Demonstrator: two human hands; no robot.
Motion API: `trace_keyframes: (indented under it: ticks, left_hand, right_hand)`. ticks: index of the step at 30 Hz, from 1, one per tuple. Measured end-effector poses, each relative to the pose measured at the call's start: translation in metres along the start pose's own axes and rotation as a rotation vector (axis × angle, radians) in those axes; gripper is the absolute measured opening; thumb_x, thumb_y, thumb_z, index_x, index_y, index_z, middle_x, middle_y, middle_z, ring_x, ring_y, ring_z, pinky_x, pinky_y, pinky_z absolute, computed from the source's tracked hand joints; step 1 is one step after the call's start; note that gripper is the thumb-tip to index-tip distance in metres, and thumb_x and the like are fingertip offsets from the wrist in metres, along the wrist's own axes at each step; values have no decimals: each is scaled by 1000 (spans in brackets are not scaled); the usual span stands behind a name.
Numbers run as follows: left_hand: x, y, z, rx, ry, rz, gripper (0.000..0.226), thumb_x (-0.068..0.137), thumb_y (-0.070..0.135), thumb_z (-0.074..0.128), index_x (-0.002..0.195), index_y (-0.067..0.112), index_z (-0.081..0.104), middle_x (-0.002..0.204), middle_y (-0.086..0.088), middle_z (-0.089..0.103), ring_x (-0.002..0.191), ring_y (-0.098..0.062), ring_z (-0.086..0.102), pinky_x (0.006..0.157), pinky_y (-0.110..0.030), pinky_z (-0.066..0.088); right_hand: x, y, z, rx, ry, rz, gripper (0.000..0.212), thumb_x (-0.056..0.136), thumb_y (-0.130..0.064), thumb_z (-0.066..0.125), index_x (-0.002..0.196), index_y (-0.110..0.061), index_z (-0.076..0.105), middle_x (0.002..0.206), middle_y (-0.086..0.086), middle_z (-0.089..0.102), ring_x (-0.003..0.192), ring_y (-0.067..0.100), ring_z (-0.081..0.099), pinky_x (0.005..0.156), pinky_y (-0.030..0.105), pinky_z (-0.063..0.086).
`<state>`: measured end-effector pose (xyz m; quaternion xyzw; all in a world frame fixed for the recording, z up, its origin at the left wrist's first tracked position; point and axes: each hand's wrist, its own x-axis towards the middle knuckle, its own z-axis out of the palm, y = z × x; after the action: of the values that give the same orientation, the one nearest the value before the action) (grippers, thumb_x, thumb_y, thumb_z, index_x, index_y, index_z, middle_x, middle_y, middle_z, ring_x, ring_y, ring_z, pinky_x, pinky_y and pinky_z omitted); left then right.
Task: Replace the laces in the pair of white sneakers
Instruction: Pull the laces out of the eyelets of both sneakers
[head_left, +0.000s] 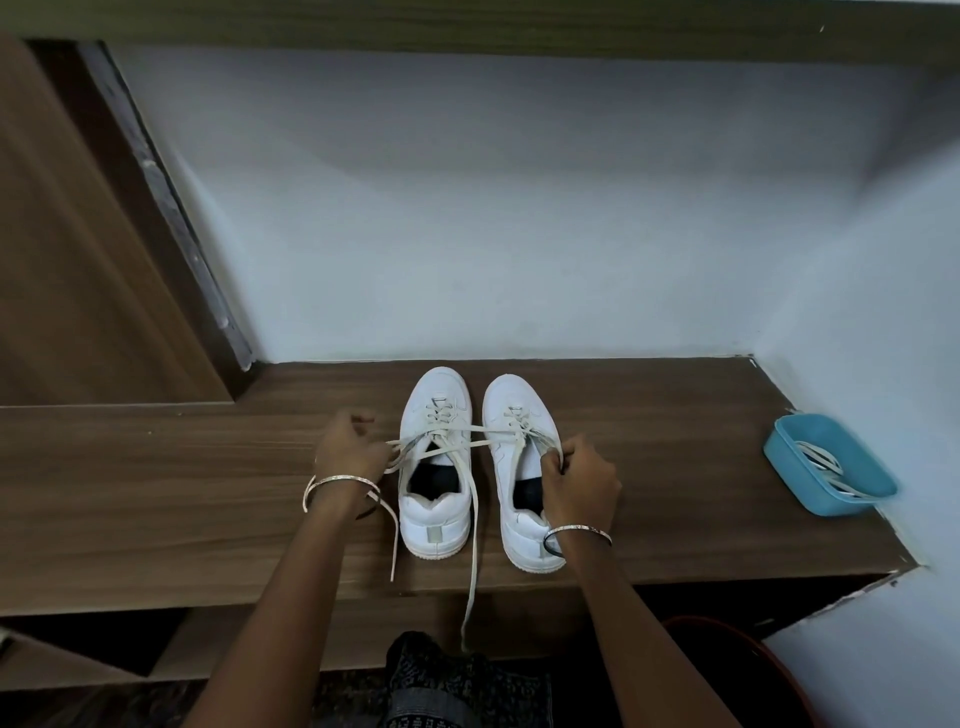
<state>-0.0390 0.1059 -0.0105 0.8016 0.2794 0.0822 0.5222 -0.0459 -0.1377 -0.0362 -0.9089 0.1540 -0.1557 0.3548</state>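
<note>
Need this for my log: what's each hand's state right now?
Left hand: gripping a flat white shoelace.
Right hand: pinching a second white shoelace strand.

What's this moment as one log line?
left hand grips lace | right hand grips lace | white sneakers laced, untied | blue tub holds laces

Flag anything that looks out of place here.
A loose lace from the left sneaker trails past its heel and dangles over the shelf edge. Other lace strands stretch across both sneakers, from the left hand to the right hand.
</note>
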Motion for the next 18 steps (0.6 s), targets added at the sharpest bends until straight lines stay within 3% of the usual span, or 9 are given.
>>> trace_keyframes:
  ticks: [2,4,7,10,13,16,18]
  left_hand:
    - [-14,19,7,146,77,228,47,59,31,55,103,23,69,110,-5,67,100,-31,64,87,-44,53]
    - [-26,35,20,278,102,482,36,70,33,55,102,29,72,108,-2,69,103,-31,62,87,-43,50]
    - [-40,55,51,531,-46,674,20,90,40,61,106,36,73,109,8,71,111,-23,58,90,-38,39]
    - [-41,58,82,829,-134,723,27,94,47,57,115,38,70,109,6,70,114,-20,55,92,-40,32]
    - [-39,58,98,927,-130,712,22,97,40,54,107,33,72,100,1,72,106,-22,61,94,-41,30]
    - [-40,53,103,932,-101,725,23,98,31,48,97,26,71,94,0,71,96,-23,65,93,-41,30]
    - [-41,50,99,806,-28,717,20,97,29,48,96,27,68,94,2,71,93,-22,66,85,-38,31]
  right_hand:
    - [1,0,1,0,4,-4,12,90,-22,60,86,-11,58,77,8,65,75,32,62,64,32,37]
    - [1,-1,2,9,9,-11,12,89,-21,61,84,-11,59,77,9,66,75,33,62,64,34,39]
    - [0,0,2,3,2,-8,12,89,-22,61,87,-11,60,79,9,67,77,34,63,66,36,43]
    - [1,1,2,-23,-9,-24,13,90,-24,59,91,-10,60,83,10,68,79,35,63,67,36,41]
    - [1,2,2,-31,-12,-32,15,92,-25,59,92,-11,59,85,10,68,81,33,64,66,34,38]
    - [1,3,3,-24,-9,-37,14,92,-24,59,91,-10,58,84,10,67,80,33,63,65,32,34]
    - [1,2,3,-12,-7,-39,13,91,-23,59,90,-10,58,82,10,66,79,34,63,64,33,34]
